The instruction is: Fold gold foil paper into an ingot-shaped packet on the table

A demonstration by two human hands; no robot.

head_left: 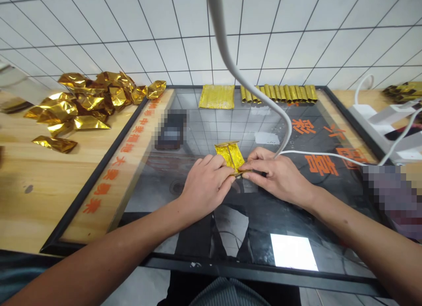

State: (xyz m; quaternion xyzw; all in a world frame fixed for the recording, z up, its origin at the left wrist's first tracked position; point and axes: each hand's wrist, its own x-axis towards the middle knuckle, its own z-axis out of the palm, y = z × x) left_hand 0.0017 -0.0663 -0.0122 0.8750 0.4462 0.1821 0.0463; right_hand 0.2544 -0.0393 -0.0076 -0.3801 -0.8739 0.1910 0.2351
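A small piece of gold foil paper [230,154], partly folded, lies on the glass-topped frame [231,209] in the middle of the view. My left hand [206,185] has its fingers curled and pinches the paper's near left edge. Close beside it, my right hand [275,174] is closed too and presses the paper's near right corner against the glass. Both hands meet at the paper's lower tip. Part of the paper is hidden under my fingers.
A flat stack of gold sheets [216,96] and a row of rolled gold papers [280,94] lie at the far edge of the glass. A heap of folded gold pieces [89,101] sits on the wooden table at left. A white cable [316,154] and power strip [379,121] run along the right.
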